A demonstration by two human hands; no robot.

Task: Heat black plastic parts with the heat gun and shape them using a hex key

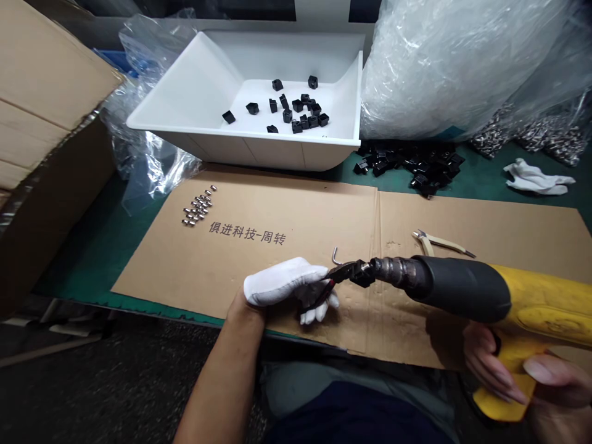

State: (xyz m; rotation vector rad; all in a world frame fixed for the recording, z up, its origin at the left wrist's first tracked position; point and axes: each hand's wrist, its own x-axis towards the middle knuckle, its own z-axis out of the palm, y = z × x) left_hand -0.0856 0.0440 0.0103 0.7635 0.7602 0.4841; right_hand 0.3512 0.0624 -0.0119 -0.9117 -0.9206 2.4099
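My left hand (291, 285), in a white glove, is wrapped round a pair of dark pliers (340, 272) with red on the handles. The jaws of the pliers hold a small black part (363, 274). Bare, my right hand (518, 370) grips the handle of a yellow heat gun (546, 302) with a black front sleeve. The gun's metal nozzle (395, 271) points left, right at the black part; whether they touch is unclear. Just behind the pliers an L-shaped hex key (335, 255) lies on the cardboard sheet (296, 203).
Beyond the cardboard stands a white bin (277, 148) with several black parts. Black pieces (425, 166) are heaped to its right, near a white glove (536, 177). Cream-handled pliers (439, 240) lie behind the gun. Several metal cylinders (198, 208) sit at left, beside a carton (50, 111).
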